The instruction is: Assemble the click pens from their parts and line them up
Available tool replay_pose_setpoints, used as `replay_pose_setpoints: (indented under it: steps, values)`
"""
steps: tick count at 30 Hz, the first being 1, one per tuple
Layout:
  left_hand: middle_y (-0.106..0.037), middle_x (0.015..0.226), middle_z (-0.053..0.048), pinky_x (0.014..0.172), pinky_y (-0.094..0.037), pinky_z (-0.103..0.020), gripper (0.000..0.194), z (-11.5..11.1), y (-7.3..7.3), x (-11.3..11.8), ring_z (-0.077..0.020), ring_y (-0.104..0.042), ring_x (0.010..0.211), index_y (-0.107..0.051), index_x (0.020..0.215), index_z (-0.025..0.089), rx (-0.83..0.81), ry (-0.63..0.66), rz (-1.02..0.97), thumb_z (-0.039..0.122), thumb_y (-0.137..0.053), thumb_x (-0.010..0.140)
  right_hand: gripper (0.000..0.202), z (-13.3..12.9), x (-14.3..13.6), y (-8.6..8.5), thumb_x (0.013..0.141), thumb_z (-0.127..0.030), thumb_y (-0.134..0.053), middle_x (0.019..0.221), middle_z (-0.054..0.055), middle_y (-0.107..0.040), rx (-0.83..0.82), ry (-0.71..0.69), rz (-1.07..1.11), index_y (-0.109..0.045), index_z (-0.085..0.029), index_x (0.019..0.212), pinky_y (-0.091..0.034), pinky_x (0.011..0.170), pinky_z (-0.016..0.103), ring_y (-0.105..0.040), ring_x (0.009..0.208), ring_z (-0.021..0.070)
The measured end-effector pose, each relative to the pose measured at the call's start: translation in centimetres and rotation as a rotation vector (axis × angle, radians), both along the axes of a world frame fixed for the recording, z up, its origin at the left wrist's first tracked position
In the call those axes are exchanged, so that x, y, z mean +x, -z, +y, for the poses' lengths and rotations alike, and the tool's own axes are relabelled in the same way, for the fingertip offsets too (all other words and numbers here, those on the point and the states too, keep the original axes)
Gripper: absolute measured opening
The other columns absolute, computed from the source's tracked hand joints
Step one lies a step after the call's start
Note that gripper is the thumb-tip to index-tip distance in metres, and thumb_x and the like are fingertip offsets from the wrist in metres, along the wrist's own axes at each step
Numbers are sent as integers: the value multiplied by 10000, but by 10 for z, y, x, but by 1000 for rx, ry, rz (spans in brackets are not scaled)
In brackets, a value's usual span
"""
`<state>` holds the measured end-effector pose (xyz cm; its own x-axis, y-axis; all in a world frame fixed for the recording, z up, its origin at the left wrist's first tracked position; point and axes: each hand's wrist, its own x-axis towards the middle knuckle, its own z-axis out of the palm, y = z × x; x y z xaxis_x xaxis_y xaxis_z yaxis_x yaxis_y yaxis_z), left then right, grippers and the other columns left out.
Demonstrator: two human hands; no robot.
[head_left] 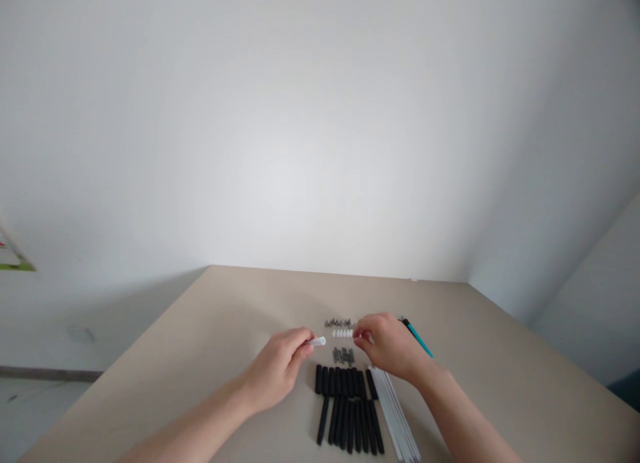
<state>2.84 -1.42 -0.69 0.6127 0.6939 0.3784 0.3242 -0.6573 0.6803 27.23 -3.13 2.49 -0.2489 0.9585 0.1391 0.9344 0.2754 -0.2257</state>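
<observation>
My left hand (280, 364) is closed around a white hollow tube (319, 341), whose open end points right, above the table. Most of the tube is hidden inside the fist. My right hand (389, 343) is pinched at the right end of a row of small white plastic pieces (342, 333); what sits between its fingertips, if anything, is too small to tell. Behind that row lie several small metallic cone-like pieces (338, 323). Nearer to me is a cluster of grey spring-like pieces (343, 356).
Short, thick black tubes (339, 382) lie side by side, with slimmer black tubes (351, 424) in front of them. Long thin white rods (396, 413) lie under my right forearm. A teal-and-black pen-like tool (419, 338) rests right of my right hand. A wall (320, 150) borders the beige table (200, 343).
</observation>
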Motion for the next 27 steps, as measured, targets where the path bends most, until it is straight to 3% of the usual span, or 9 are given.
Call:
replay_pose_setpoints:
  steps: [8,13,21,27]
  values:
    - [-645,929,-64,800,-421,-241,233,0,-1,1,-171,-583,872,-612,907,176,3,49,-34,236,-394,965,160,-8,10,-12,641,-103,-554,673,55,-697,-174,75,-137,-694,-180,644,-344,550,232,-613,643,172]
    - [-631,892,-62,778,-422,-242,227,-1,-1,1,-171,-573,841,-609,888,172,14,45,-36,233,-401,959,166,-10,22,-14,590,-149,-591,460,28,-541,-278,143,-175,-530,-163,437,-222,450,252,-471,458,134]
    - [-612,873,-67,757,-423,-251,264,0,-1,1,-168,-557,811,-602,850,164,17,52,-38,260,-384,963,183,-10,26,-9,582,-141,-580,459,-12,-453,-346,144,-154,-462,-173,446,-213,443,238,-425,478,114]
    - [-603,879,-63,752,-424,-249,260,-1,-3,1,-162,-555,806,-600,827,166,12,54,-41,249,-391,958,129,-9,28,-5,561,-152,-610,493,-2,-518,-382,127,-154,-519,-170,470,-252,445,227,-467,492,126]
